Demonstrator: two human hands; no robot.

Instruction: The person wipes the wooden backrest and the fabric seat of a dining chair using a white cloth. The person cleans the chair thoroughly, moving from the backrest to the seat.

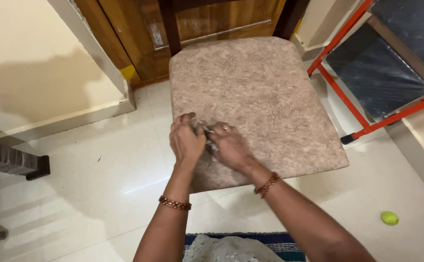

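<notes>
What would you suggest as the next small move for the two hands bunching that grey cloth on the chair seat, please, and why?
Probably spread the cloth flat under one palm. The left hand and right hand both pinch it into a small crumpled wad near the front left part of the seat cushion, so little fabric touches the cushion, and most of the seat lies beyond the hands.

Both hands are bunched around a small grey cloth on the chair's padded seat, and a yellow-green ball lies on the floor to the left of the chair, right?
Not quite. In the head view the ball lies to the right of the chair seat. The rest holds: left hand and right hand are bunched around the grey cloth.
</notes>
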